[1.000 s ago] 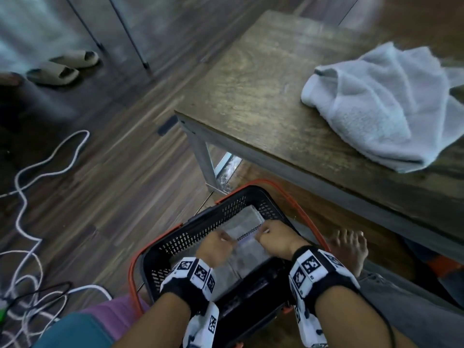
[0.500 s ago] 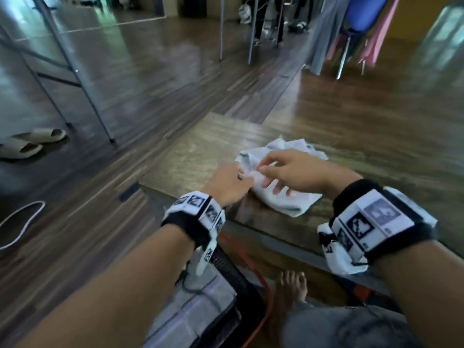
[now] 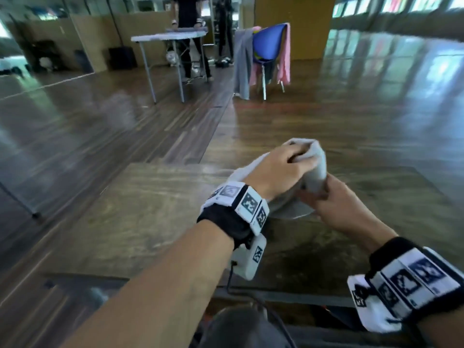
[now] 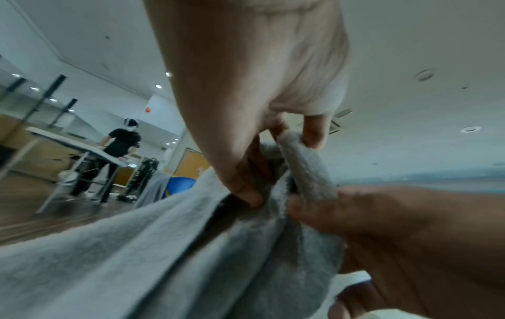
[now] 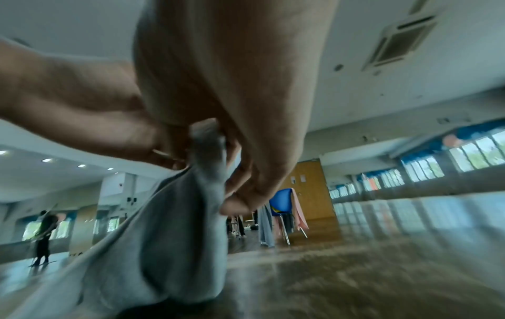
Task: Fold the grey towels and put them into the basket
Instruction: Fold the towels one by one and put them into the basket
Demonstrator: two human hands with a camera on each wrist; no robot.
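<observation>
1. Left hand [image 3: 277, 172] clenched on towel [image 3: 315, 172] at 12 o'clock of table [image 3: 140, 222], bunch raised, likely to hunt for a corner.
2. Right hand [image 3: 336, 209] pinching same towel from 4 o'clock, just beneath left, probably to pull an edge free for spreading.
3. Counted: one towel, two hands, one table.
4. Basket out of sight.
5. Folding not yet begun, by the look.

Towel [image 3: 312, 169] on table [image 3: 140, 222], chair [image 3: 268, 43] behind, folding table [image 3: 168, 36] far left
</observation>
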